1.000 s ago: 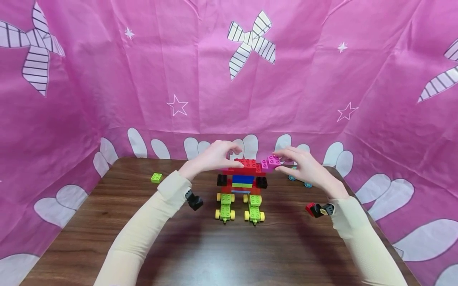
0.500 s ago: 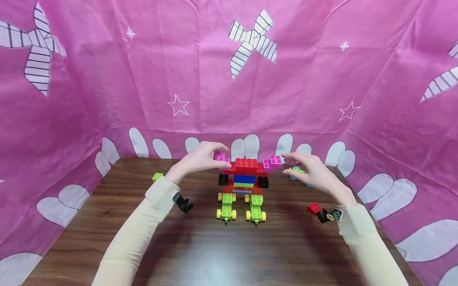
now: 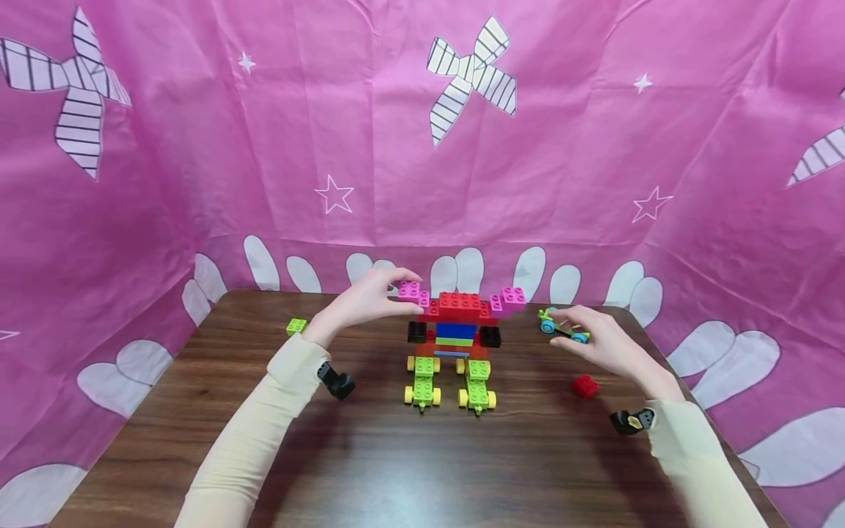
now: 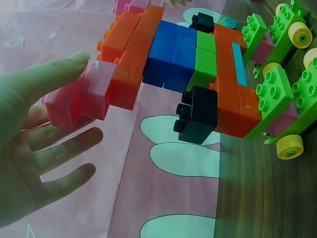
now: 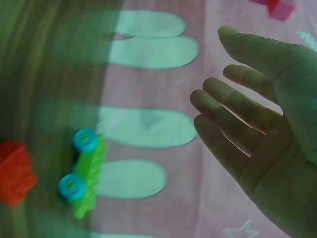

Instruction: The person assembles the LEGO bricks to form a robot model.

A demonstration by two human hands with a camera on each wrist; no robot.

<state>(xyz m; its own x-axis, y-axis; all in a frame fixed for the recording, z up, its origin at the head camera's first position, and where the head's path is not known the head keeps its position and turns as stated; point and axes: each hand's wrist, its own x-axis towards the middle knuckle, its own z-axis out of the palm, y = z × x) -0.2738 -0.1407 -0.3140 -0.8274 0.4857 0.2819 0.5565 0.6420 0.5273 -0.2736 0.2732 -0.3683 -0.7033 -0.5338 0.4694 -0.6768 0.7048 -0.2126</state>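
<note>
A toy-brick figure (image 3: 454,334) stands upright mid-table, with red, blue and green bricks in its body, black bricks at both sides and two green wheeled bases (image 3: 477,385) with yellow wheels below. Stepped pink bricks (image 3: 508,299) jut out at its upper right. My left hand (image 3: 359,301) pinches the matching pink bricks (image 4: 94,89) at the upper left, thumb on one side and index finger partly hidden behind; the other fingers stay spread. Off to the right, my right hand (image 3: 604,341) holds nothing, its fingers relaxed and apart, near a small green car (image 5: 88,171) with blue wheels.
A red brick (image 3: 585,386) lies on the table (image 3: 370,455) at the right, nearer me than the car. One light green brick (image 3: 296,325) is at the back left. Pink printed cloth (image 3: 396,183) hangs behind and on both sides.
My right hand has come off the pink bricks at the figure's right and moved right and toward me. My left hand has shifted left from the red top onto the left pink bricks.
</note>
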